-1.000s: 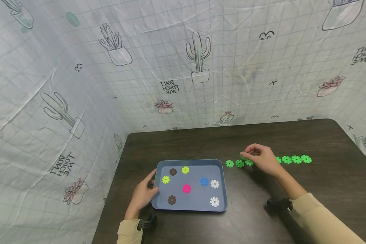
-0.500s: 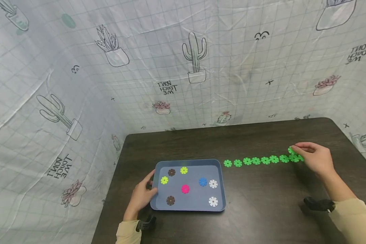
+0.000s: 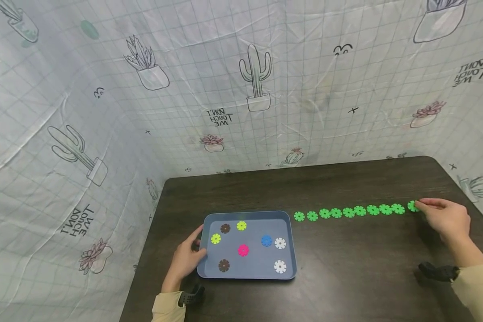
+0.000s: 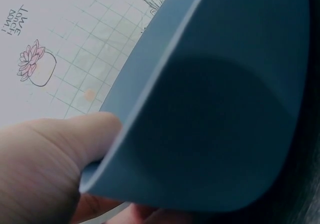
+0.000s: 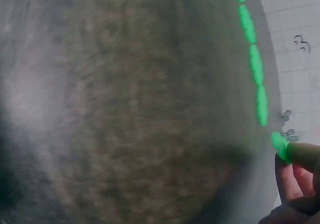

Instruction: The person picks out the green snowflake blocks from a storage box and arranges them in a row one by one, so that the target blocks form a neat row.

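My right hand pinches a green notched disc between thumb and fingers, at the right end of a row of green discs. In the right wrist view a small gap parts the pinched disc from the row's last one. With my left hand I grip the left rim of a blue-grey tray; the left wrist view has the thumb over the tray wall and fingers below. Inside the tray lie two brown discs, two yellow ones, two white ones, a pink disc and a blue disc.
The dark wooden table meets a hanging cloth printed with cacti along its back and left. The table's right edge runs just beyond my right hand. A dark band circles each wrist.
My right hand has moved from the row's middle to beyond its right end, carrying a green disc down to the row's level. The left hand stays on the tray rim.
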A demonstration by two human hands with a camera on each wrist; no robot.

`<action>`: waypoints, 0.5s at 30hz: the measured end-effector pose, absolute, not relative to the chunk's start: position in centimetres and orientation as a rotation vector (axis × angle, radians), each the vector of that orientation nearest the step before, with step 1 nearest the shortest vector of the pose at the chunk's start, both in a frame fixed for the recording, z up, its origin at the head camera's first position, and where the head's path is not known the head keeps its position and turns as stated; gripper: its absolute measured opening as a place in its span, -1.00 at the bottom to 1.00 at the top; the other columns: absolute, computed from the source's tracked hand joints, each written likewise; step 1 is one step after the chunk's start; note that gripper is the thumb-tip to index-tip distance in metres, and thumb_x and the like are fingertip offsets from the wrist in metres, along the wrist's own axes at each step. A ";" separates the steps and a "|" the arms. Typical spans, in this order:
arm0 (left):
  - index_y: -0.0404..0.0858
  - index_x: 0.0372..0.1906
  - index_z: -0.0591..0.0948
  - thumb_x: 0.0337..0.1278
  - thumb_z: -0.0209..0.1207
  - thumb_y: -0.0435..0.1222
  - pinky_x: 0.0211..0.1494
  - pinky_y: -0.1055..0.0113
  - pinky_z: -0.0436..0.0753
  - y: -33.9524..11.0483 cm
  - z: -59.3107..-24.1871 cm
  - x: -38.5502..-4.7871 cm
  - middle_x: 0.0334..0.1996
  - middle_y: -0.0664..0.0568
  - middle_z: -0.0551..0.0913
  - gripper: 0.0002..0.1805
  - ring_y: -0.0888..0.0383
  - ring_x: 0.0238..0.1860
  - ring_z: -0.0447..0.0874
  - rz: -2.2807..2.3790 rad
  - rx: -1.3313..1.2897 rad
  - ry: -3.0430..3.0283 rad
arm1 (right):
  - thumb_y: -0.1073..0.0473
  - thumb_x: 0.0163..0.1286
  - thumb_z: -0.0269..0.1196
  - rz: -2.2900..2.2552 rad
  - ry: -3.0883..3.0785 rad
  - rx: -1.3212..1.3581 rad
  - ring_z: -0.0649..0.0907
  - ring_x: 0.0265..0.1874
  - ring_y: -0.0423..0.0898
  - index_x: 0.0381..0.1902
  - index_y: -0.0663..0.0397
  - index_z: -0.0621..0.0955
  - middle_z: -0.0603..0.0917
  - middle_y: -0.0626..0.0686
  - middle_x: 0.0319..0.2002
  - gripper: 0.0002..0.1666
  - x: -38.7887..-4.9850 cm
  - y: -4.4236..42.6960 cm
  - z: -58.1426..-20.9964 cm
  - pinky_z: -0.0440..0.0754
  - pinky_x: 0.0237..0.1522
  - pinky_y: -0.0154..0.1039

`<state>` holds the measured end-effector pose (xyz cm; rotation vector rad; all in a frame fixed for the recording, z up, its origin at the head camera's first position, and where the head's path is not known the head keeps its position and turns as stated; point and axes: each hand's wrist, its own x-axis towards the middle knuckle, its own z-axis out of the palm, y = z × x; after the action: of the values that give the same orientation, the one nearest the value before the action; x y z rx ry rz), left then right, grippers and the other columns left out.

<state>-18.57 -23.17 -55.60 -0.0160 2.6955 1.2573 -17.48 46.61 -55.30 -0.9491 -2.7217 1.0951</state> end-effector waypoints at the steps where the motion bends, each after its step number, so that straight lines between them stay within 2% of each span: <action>1: -0.03 0.57 0.38 0.16 0.25 -0.42 -0.46 0.27 0.49 -23.2 -55.6 -18.6 -0.12 -0.11 0.64 -0.18 0.14 -0.62 0.46 1.258 -0.020 2.696 | -0.20 0.53 0.14 1.058 -2.742 -0.926 0.47 0.12 0.43 0.25 0.39 0.57 0.59 0.45 0.19 -0.27 -17.5 46.7 -55.6 0.43 -0.19 0.12; 4: -0.03 0.57 0.38 0.15 0.25 -0.42 -0.47 0.27 0.48 -23.2 -55.6 -18.6 -0.13 -0.11 0.65 -0.17 0.14 -0.62 0.46 1.254 -0.019 2.701 | -0.17 0.53 0.16 0.966 -2.784 -0.871 0.47 0.07 0.44 0.17 0.38 0.61 0.69 0.41 0.02 -0.32 -17.4 47.0 -56.2 0.35 -0.09 0.22; 8: -0.04 0.57 0.38 0.15 0.25 -0.42 -0.47 0.27 0.48 -23.2 -55.7 -18.6 -0.14 -0.09 0.65 -0.18 0.14 -0.62 0.46 1.253 -0.016 2.702 | -0.13 0.54 0.16 0.912 -2.792 -0.901 0.45 0.07 0.46 0.16 0.39 0.60 0.67 0.43 0.04 -0.36 -17.7 47.0 -56.6 0.31 -0.01 0.32; 10: -0.03 0.57 0.38 0.15 0.25 -0.42 -0.47 0.28 0.48 -23.2 -55.7 -18.6 -0.15 -0.09 0.64 -0.18 0.15 -0.61 0.46 1.259 -0.015 2.697 | -0.11 0.54 0.16 0.890 -2.792 -0.926 0.46 0.06 0.46 0.16 0.40 0.60 0.64 0.44 0.07 -0.37 -17.9 46.8 -56.5 0.34 -0.03 0.32; 15: -0.05 0.57 0.38 0.15 0.25 -0.43 -0.49 0.28 0.47 -23.2 -55.7 -18.6 -0.15 -0.09 0.64 -0.18 0.16 -0.62 0.44 1.272 0.001 2.694 | -0.08 0.51 0.21 0.842 -2.824 -0.925 0.52 -0.06 0.44 0.10 0.40 0.60 0.63 0.46 0.04 -0.42 -18.0 46.5 -56.0 0.41 -0.26 0.20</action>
<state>-18.58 -23.24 -55.73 0.0012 2.6942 1.2720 -18.02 46.48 -56.03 -0.9254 -2.8238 0.8423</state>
